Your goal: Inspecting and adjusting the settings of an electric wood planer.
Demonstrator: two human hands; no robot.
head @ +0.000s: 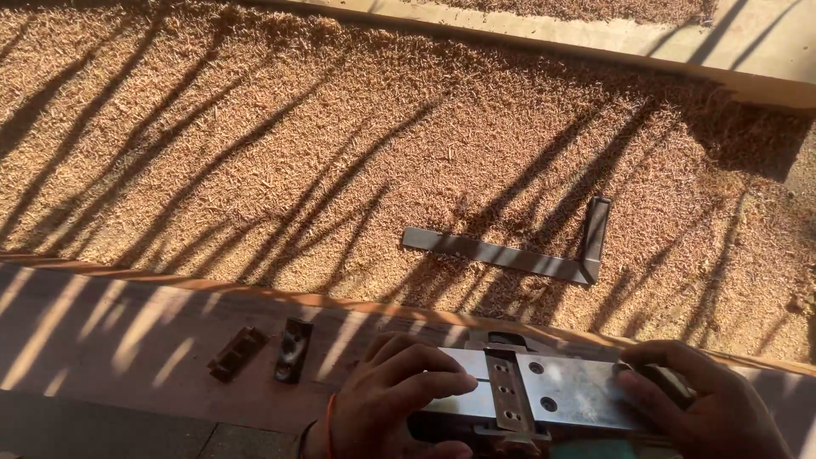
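Note:
An upturned power planer [552, 393] with a shiny metal sole lies on a long wooden plank [127, 331] at the bottom of the head view. My left hand [395, 395] grips its left end, fingers curled over the sole beside the dark blade slot [503, 393]. My right hand [701, 404] clasps the planer's right end. Two small dark metal parts, a ribbed bar [237, 354] and a clamp plate [293, 349], rest on the plank left of my left hand.
Wood shavings [297, 144] cover the ground beyond the plank. A metal try square [527, 251] lies on them, right of centre. A pale board [612, 47] runs along the top. Striped shadows cross everything.

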